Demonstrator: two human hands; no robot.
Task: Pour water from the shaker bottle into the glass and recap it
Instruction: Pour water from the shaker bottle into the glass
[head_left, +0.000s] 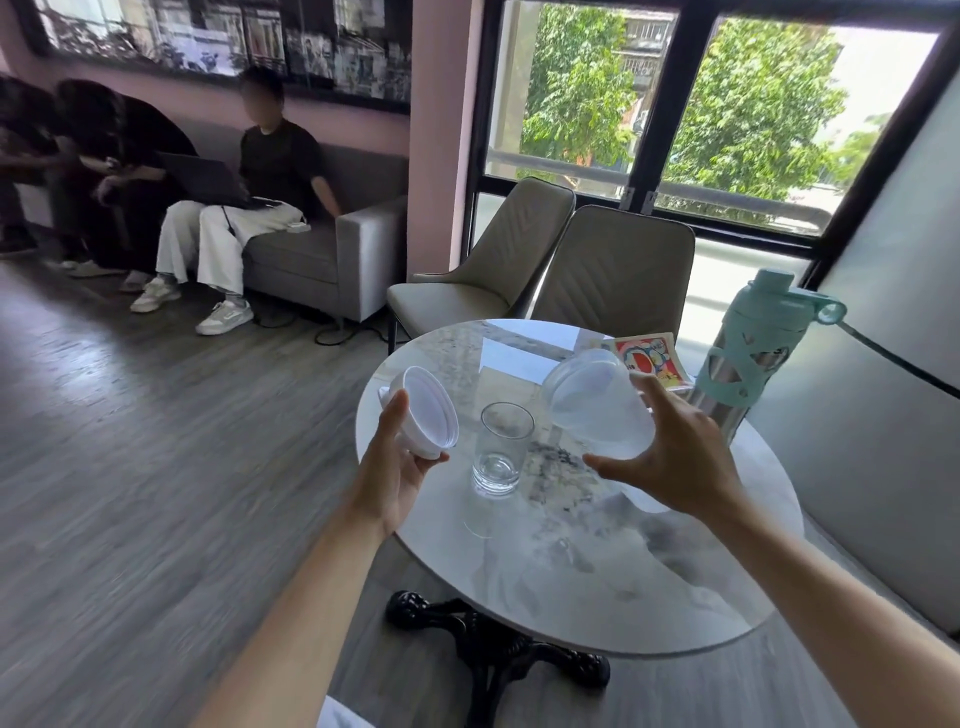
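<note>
A clear drinking glass (500, 449) stands upright near the middle of the round marble table (623, 571), with a little water at its bottom. My right hand (675, 462) grips the translucent shaker bottle (597, 405), tilted with its open mouth pointing left and up, just right of the glass and above the table. My left hand (397, 462) holds the white cap (428, 413) left of the glass, its hollow inside facing me. The cap is off the bottle.
A teal and steel water bottle (753, 358) stands at the table's right edge, beside a colourful card (649, 356). Two beige chairs (597, 270) sit behind the table. People sit on a grey sofa (322, 260) at the far left.
</note>
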